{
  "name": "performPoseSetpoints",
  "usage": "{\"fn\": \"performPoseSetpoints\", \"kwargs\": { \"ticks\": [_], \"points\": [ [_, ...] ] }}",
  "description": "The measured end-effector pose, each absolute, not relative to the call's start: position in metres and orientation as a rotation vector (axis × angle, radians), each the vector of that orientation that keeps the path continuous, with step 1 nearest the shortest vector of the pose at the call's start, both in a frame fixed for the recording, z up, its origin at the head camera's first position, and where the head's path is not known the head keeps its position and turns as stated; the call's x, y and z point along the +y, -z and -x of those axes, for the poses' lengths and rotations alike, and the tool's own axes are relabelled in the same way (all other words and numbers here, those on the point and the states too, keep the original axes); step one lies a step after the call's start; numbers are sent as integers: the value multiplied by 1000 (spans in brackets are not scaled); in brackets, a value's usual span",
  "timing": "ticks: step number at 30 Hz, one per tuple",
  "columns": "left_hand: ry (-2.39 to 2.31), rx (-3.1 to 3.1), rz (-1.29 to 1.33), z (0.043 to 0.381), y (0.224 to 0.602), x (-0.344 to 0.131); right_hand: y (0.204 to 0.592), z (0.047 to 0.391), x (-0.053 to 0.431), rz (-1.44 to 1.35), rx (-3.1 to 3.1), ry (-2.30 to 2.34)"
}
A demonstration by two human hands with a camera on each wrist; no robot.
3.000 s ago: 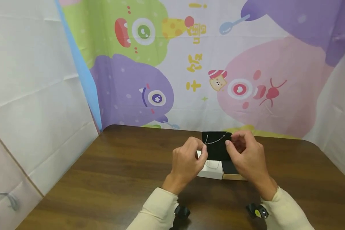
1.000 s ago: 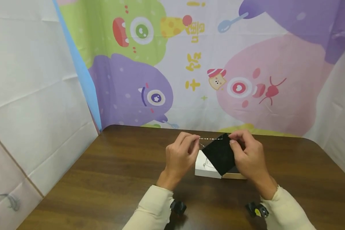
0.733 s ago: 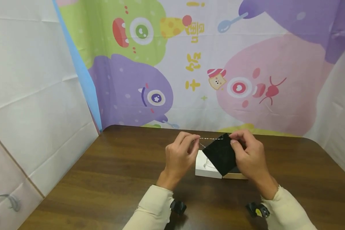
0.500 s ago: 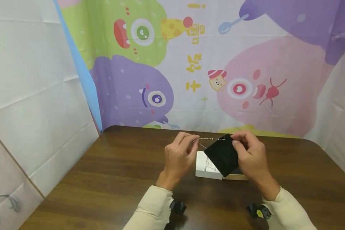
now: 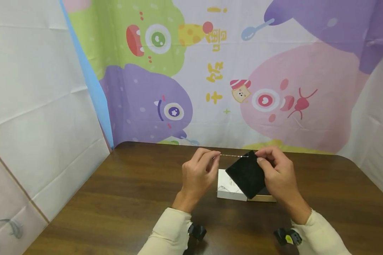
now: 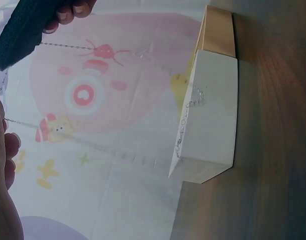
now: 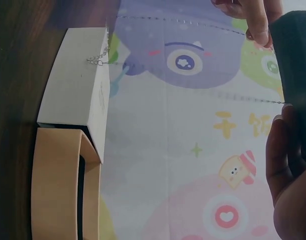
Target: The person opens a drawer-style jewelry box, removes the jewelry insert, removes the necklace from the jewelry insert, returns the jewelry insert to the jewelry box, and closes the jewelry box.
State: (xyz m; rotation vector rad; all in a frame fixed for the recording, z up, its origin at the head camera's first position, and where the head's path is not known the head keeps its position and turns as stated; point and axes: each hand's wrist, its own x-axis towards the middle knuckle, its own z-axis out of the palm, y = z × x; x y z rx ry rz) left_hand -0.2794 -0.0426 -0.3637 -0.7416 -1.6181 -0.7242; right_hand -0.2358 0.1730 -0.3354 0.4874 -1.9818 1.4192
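Note:
In the head view my left hand [image 5: 199,173] pinches a thin silver necklace [image 5: 233,155] between thumb and fingertips. One strand runs straight across to the upper corner of a black square jewelry pad [image 5: 246,175]. My right hand [image 5: 279,175] grips that pad near its upper right edge and holds it tilted, corner down, above two box halves. The left wrist view shows two strands of the necklace [image 6: 68,46] hanging down, with the clasp end lying over the white box part [image 6: 213,110]. Part of the pad is hidden by my right fingers.
The white box part [image 5: 231,194] and an open tan box part [image 5: 261,198] with a dark inside stand side by side on the brown wooden table [image 5: 131,198]. A cartoon-printed cloth [image 5: 210,124] hangs behind the table's far edge.
Since the first frame, the pad has turned from level to corner-down. My left hand has moved left, drawing a strand straight. Lately the lower chain has shifted over the white box part.

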Motion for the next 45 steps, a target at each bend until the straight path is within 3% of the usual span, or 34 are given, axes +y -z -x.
{"fn": "performPoseSetpoints", "kwargs": {
  "ticks": [45],
  "points": [
    [741,-1616,700,281,361,-47,333,234,174,-629,-1997,-1466]
  ]
}}
